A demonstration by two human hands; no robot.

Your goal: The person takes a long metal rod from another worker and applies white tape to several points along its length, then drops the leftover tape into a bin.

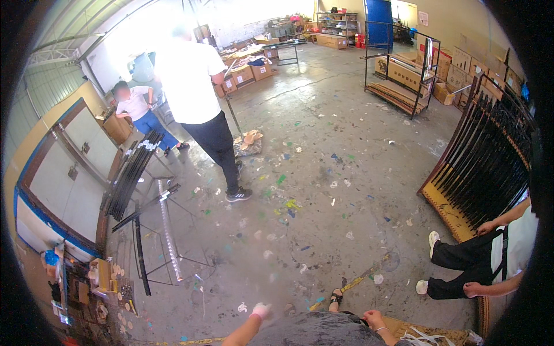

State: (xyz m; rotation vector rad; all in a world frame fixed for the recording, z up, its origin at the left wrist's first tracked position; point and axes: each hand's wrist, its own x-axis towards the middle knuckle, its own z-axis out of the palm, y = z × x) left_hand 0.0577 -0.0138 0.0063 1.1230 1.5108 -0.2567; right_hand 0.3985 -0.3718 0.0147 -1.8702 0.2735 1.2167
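My left hand [261,310] comes up from the bottom edge in a whitish glove. Its fingers are curled and nothing shows in it. My right hand [373,318] is bare with a bangle at the wrist, and it rests on the edge of the dark grey cloth [316,332] over my lap. Its fingers are too small to read. My sandalled foot [336,298] sticks out on the paint-spotted concrete floor [323,219], beside a thin yellow-and-dark strip [356,281] lying on the floor.
A person in a white shirt and black trousers [203,109] stands ahead; another [137,111] sits at the far left. A third person [490,259] sits at right by a leaning rack of black rods [485,161]. Black rods on a metal stand [134,173] are at left, and a shelf cart [399,66] and cardboard boxes [251,74] at the back.
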